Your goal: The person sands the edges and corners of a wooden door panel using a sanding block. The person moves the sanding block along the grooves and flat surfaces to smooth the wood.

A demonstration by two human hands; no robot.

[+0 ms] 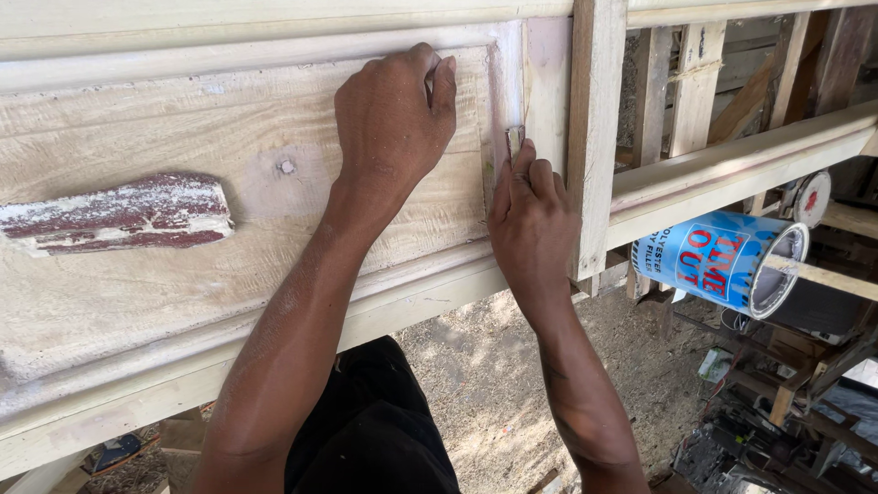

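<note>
Two hands on pale wood panel (183, 274): left hand (393, 119) fisted, right hand (530, 220) grips scraper (515, 140); dirt floor (494, 366).

so I see a pale wooden panel (137, 274) with a red-stained wood block (114, 215) lying left of its knot (287, 166).

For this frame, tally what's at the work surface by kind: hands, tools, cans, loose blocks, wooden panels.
Hands: 2, the left hand fisted on the panel and the right hand holding the tool
Small metal scrapers: 1, at the panel's moulding
Blue cans: 1, lying on its side, open
Red-stained wooden blocks: 1
Wooden panels: 1
Total: 6
</note>
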